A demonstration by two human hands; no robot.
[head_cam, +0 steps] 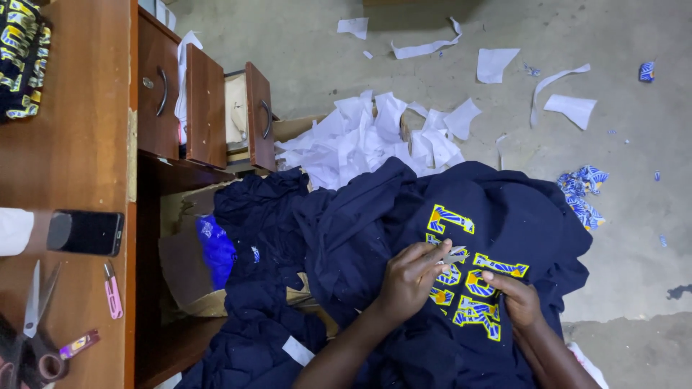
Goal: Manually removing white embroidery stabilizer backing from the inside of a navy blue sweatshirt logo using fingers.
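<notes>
Clearly, in the head view the navy garment (404, 238) lies bunched over the person's lap, its yellow-and-blue appliqué letters (468, 281) facing up. The left hand (409, 279) is closed around a small metal tool, seemingly thread snips (455, 254), with the tip touching the upper letters; the right hand (520, 301) presses flat, fingers down, on the lower letters to hold the cloth taut. The risk, as I judge it, is the blade nicking the navy cloth or a stitched letter edge, since the fabric is wrinkled just beside the tip and may ride up into it. The right fingertips sit near the letters being worked, so a slip could catch them. Left of the garment, a phone (86, 232) and scissors (32, 310) rest on the bench (79, 144); white scraps (375, 137) litter the floor beyond the garment.
</notes>
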